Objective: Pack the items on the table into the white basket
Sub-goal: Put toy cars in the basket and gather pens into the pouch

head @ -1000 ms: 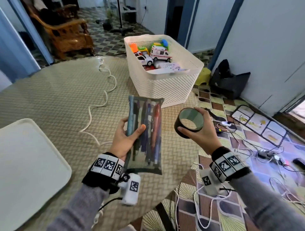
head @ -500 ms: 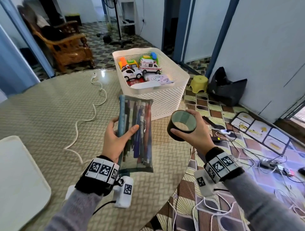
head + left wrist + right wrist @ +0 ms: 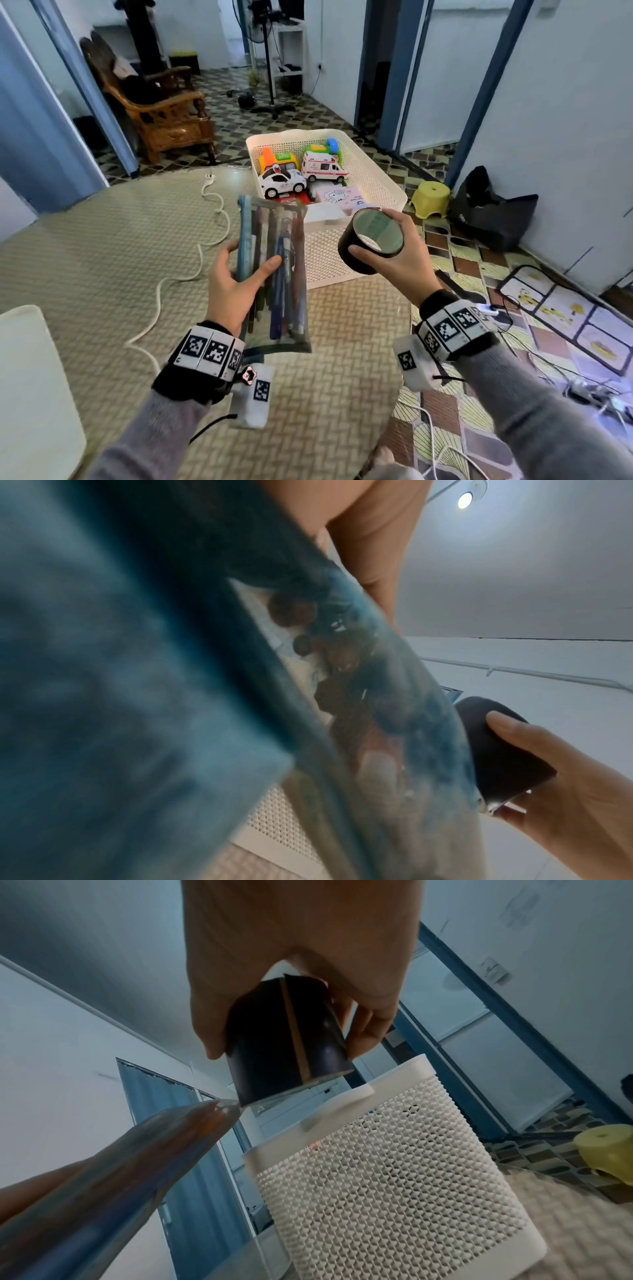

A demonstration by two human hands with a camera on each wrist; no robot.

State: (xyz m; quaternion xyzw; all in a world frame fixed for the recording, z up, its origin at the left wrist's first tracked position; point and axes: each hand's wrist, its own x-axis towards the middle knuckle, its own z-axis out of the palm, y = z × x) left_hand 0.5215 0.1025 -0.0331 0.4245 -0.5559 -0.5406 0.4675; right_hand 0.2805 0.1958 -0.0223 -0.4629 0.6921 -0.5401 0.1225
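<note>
My left hand (image 3: 236, 274) grips a clear pencil pouch (image 3: 277, 274) full of pens, held lengthwise above the table in front of the white basket (image 3: 376, 192). My right hand (image 3: 394, 253) holds a black tape roll (image 3: 371, 240) by its outer wall, just before the basket's near rim. The basket holds toy cars, a toy ambulance (image 3: 323, 168) and a pink box. In the left wrist view the pouch (image 3: 394, 696) fills the frame, with the tape roll (image 3: 496, 750) to its right. Through the right wrist camera the tape roll (image 3: 284, 1042) hangs above the basket (image 3: 394, 1177).
A white cable (image 3: 191, 270) snakes across the round woven-patterned table (image 3: 102, 240). A white tray (image 3: 30, 377) lies at the table's left edge. A yellow stool (image 3: 430, 198), a black bag (image 3: 489, 212) and cables lie on the floor to the right.
Both hands have carried the pouch and the tape roll forward, closer to the basket. The tape roll now sits at the basket's near rim.
</note>
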